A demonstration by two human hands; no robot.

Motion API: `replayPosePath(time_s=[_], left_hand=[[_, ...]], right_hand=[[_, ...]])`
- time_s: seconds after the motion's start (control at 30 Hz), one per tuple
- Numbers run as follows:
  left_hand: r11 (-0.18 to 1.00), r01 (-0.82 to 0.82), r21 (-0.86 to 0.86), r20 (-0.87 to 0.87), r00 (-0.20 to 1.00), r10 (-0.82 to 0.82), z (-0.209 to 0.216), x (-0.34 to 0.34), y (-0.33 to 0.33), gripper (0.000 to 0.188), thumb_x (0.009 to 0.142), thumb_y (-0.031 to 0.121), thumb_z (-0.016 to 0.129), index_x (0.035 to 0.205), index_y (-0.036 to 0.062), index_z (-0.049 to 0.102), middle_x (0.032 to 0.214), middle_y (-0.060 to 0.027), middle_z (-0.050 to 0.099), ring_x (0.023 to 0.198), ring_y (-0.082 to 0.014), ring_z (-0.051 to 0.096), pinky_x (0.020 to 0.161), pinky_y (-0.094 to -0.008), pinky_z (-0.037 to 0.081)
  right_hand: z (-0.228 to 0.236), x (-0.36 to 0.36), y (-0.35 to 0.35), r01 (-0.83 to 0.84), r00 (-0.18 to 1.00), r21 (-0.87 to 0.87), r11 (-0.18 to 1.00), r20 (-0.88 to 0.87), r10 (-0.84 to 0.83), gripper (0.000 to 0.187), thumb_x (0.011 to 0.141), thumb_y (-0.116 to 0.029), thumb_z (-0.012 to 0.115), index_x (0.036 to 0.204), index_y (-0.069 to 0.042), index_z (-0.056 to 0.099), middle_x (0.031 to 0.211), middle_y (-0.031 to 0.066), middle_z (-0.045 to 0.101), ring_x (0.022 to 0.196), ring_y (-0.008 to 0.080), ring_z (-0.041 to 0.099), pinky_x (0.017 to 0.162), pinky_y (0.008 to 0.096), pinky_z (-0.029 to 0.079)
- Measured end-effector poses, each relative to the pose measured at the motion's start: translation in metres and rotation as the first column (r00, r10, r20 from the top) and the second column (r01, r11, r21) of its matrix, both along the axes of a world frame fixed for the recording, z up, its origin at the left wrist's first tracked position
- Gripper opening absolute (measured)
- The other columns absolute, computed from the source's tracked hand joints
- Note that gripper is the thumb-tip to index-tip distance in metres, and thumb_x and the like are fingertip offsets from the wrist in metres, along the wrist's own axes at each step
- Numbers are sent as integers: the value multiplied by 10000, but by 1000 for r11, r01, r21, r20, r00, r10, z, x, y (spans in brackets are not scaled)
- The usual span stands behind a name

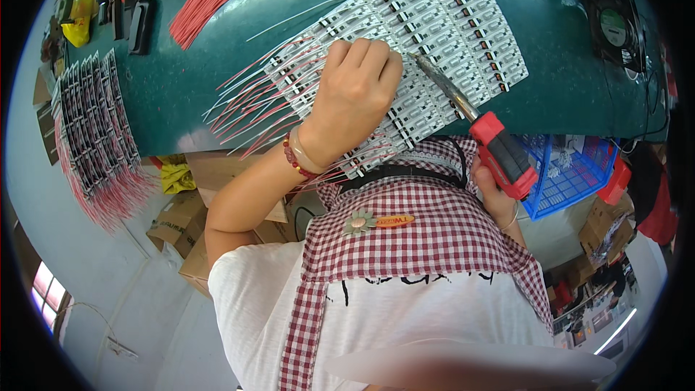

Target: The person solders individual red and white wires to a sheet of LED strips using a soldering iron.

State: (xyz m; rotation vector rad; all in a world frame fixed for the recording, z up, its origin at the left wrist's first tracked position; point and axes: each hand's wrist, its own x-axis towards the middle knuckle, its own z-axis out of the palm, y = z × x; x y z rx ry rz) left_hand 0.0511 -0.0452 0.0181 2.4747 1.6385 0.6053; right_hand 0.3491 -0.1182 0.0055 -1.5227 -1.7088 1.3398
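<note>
My left hand [353, 90] is closed in a pinch above a panel of small white circuit boards [463, 36]. What its fingertips hold is hidden behind the knuckles. Red and white wires [250, 105] stick out from the panel's left side, some passing under my wrist. My right hand [496, 199] grips a red and black soldering gun [503, 156] by its handle. The gun's metal tip points up and left, ending over the boards just right of my left fingers. Whether the tip touches a board, I cannot tell.
Loose red wires [206, 0] lie in a bundle at the back of the green table [579, 98]. Wired board panels [94, 127] hang over its left edge. A small black fan [615, 29] stands far right, with a blue basket [557, 181] below the table edge.
</note>
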Motion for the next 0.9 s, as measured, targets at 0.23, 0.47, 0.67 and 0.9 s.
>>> replayPosePath(time_s=[0.23,0.47,0.67,0.9], left_hand=[[1000,6,-13,-8,1000,-6,2,0,0,249,730,41,600,974,21,644,798,-60,488,760,-213,513,697,-347,388],[999,-19,-39,-81,997,16,4,1,0,245,735,48,593,975,28,639,818,-59,504,778,-215,523,712,-345,392],[998,-37,60,-33,999,39,2,-1,0,262,721,33,605,980,26,650,833,-56,534,769,-216,525,708,-345,394],[1000,7,0,123,992,-7,-4,3,-10,273,707,26,629,976,18,674,823,-54,545,755,-216,527,682,-341,395]], right_hand=[[4,3,-3,4,999,-15,1000,-49,-5,248,846,-162,703,1047,-18,677,921,119,666,812,250,662,709,319,511],[20,-2,4,13,977,-156,988,-207,-46,677,915,-486,621,1334,22,467,805,39,567,678,106,501,594,259,409],[11,4,-7,59,977,-172,983,-192,-92,712,904,-508,623,1349,19,446,801,36,562,680,115,500,601,255,404],[11,10,-8,-18,981,-262,965,-189,-33,546,879,-522,649,1037,-3,587,788,29,556,683,117,503,606,261,402]])
